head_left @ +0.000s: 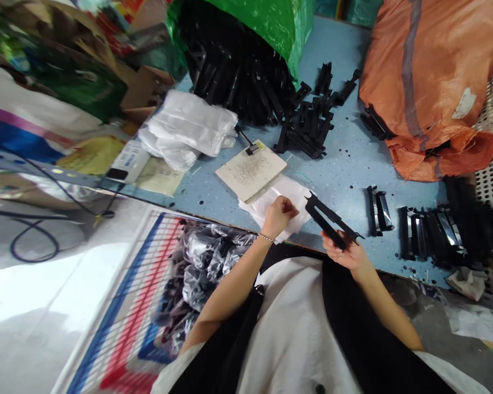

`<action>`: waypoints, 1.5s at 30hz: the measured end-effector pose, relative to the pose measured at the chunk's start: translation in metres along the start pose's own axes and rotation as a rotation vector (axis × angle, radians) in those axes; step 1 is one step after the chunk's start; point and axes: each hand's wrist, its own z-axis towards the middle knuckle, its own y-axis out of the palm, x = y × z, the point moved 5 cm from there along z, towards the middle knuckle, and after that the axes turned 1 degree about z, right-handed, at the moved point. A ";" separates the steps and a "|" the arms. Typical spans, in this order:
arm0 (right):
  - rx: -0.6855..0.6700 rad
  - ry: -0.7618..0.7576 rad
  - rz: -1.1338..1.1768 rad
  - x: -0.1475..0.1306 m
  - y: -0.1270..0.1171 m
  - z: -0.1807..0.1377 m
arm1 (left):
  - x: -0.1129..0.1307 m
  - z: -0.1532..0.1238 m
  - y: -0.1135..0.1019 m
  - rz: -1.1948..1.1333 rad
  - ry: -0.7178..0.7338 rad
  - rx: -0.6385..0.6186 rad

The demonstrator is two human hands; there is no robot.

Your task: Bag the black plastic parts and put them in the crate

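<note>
My right hand (pixel 345 253) is closed around the lower part of a long black plastic bracket (pixel 327 220) with an open slot along its middle. The bracket is held tilted above the near edge of the table. My left hand (pixel 277 218), with a bracelet at the wrist, is pinched on a clear plastic bag (pixel 298 197) from a thin stack. A worn cream board (pixel 250 171) lies across the far side of that stack. The bracket's end is close to the bags; whether it touches them I cannot tell.
A green sack (pixel 299 38) spills black parts (pixel 308 123) onto the blue table (pixel 337 158). Folded white bags (pixel 193 123) lie to the left. On the right are an orange sack (pixel 431 82) and rows of black brackets (pixel 431 232). Below, a striped basket (pixel 127 306) holds bagged pieces.
</note>
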 end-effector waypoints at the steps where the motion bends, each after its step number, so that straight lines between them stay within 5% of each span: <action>1: -0.017 0.010 0.018 0.001 0.001 0.000 | 0.001 0.000 0.002 -0.020 0.000 -0.022; 10: -0.115 0.083 0.122 0.008 0.003 0.004 | 0.002 -0.001 0.007 -0.129 -0.048 -0.030; 16: -0.054 0.136 0.240 0.019 -0.009 0.011 | -0.004 -0.004 0.008 -0.101 -0.057 0.034; 22: 0.104 0.161 0.242 0.024 -0.029 0.014 | 0.028 -0.020 -0.013 0.577 0.517 0.135; 27: 0.048 0.148 0.226 0.024 -0.017 0.021 | 0.037 -0.030 -0.003 0.732 0.706 0.028; 30: 0.096 0.028 0.007 0.020 -0.009 0.037 | 0.047 -0.050 0.011 0.589 0.832 -0.064; 33: 0.294 -0.204 -0.365 0.007 -0.008 0.050 | 0.057 -0.075 0.025 0.487 0.919 -0.210; 38: 0.512 -0.559 -0.868 -0.010 0.010 0.036 | 0.065 -0.095 0.042 0.538 0.926 -0.403; 41: 0.356 -0.510 -1.112 -0.008 0.032 0.019 | 0.081 -0.106 0.024 0.575 0.847 -0.394; 43: 0.235 -0.405 -1.176 -0.013 0.040 0.003 | 0.091 -0.120 -0.013 0.592 0.723 -0.368; 45: 0.362 -0.454 -1.291 -0.041 0.033 -0.020 | 0.085 -0.136 -0.065 0.646 0.517 -0.380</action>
